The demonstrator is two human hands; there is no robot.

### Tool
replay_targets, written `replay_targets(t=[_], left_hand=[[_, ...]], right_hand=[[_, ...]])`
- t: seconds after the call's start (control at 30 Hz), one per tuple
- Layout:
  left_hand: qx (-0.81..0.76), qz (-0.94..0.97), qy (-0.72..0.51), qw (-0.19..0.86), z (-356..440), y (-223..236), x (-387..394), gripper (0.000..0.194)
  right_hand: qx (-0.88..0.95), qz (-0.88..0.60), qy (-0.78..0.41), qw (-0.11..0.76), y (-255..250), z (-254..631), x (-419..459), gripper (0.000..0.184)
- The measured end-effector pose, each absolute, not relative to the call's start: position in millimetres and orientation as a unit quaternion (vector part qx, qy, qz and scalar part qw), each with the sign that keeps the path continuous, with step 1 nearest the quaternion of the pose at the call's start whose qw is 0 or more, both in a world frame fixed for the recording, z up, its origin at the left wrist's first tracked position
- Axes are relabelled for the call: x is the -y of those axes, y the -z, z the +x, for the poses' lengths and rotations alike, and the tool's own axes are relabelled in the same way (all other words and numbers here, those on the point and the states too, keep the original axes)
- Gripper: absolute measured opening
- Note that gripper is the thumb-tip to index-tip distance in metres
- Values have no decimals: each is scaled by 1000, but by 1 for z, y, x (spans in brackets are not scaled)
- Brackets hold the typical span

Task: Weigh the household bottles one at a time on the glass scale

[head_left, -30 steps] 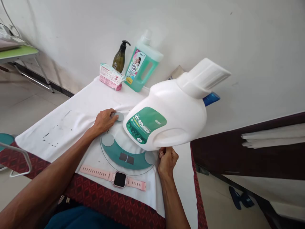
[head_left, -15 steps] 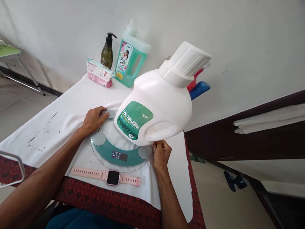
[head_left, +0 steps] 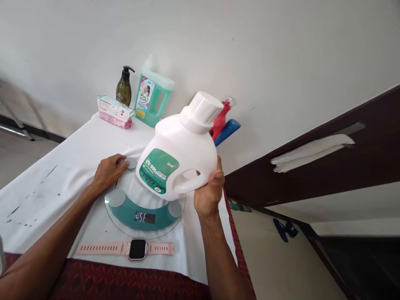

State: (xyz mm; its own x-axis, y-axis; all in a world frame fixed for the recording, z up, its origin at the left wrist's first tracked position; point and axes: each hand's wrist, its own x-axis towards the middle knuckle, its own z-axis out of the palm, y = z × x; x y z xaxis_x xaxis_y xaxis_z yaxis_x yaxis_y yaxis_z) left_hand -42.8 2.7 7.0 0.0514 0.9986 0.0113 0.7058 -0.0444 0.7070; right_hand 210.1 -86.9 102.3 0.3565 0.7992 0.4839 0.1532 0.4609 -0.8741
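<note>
A big white detergent bottle with a green label stands over the round glass scale, leaning to the right in view. My right hand is closed on the bottle's handle side, thumb in front and some fingers hidden behind it. At the scale's far left edge, my left hand grips the rim, with its thumb by a grey round pad. The scale's display is lit with digits. In front of the scale a pink smartwatch lies flat with its strap spread and its screen dark.
At the back left are a pack of wipes, a dark pump bottle and a green jug. Red and blue bottles show behind the white one. A wall bounds the table's far side.
My right hand has left the scale's right edge and moved up onto the white bottle's handle side. The view has shifted. My left hand stays at the scale's rim. Digits have appeared on the display.
</note>
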Motion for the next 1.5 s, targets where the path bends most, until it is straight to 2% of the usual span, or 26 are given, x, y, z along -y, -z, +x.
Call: replay_targets(t=[0.1,0.23,0.4,0.53,0.77,1.03,1.5], left_hand=[[-630,679,-264,269,-44,-7,-3,58],[-631,682,-255,267,-43,-8,-3,60],[-629,686,-251,267,-44,-10,-3,64],[-632,683,-257,262,-45,-11,-3,64],[-632,676,-263,272,-42,-16,1,65],[-637,660,-275,289,-42,-10,0,59],[-657,640,-261,301,-38,-6,-3,65]], right_hand=[[498,-496,-249,666,-118,202,84,49],[473,-555,-257,635,-110,203,93,41],[425,-503,-340,671,-103,199,88,57],[395,-499,-336,694,-113,201,81,57],[340,-488,-195,780,-140,262,111,64],[271,-584,-39,764,-127,339,94,58],[189,-604,-23,774,-77,371,-4,49]])
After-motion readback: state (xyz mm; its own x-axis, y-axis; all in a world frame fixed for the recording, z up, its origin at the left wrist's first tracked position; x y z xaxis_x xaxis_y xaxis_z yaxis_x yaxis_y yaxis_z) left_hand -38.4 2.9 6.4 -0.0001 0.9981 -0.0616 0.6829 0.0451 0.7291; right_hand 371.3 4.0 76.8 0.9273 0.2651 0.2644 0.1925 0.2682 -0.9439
